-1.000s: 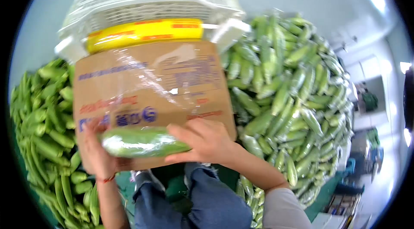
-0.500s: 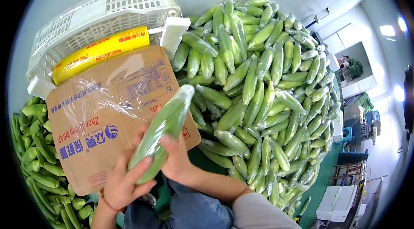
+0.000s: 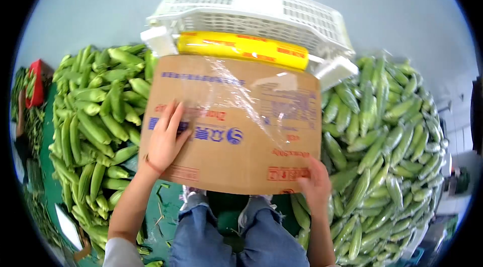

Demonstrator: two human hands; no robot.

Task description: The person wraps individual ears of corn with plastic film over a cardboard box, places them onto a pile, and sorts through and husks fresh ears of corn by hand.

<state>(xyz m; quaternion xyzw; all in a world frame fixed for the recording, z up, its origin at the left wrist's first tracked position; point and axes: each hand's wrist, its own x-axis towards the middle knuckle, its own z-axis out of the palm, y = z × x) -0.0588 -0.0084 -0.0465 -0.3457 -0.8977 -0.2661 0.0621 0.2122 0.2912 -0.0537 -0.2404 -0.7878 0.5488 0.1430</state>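
A brown cardboard box (image 3: 236,166) with blue and red print lies before me, clear plastic film stretched over its top. My left hand (image 3: 168,138) rests on the left part of the cardboard, fingers extended and holding nothing. At the box's right front edge is my right hand (image 3: 317,184), slightly blurred, thumb and fingers apart with no ear of corn in it. Behind the cardboard, a yellow roll of cling film (image 3: 244,48) sits on a rod between two white end supports.
A white slatted plastic crate (image 3: 256,3) stands behind the roll. Unwrapped corn ears (image 3: 93,126) are heaped on the left; film-wrapped corn ears (image 3: 375,151) fill the right. A red container (image 3: 37,83) stands at far left on the green floor (image 3: 163,221).
The wrapped ear of corn has left my hands. My left hand has moved onto the cardboard, my right hand to its right edge. The view has turned left, showing more of the unwrapped heap.
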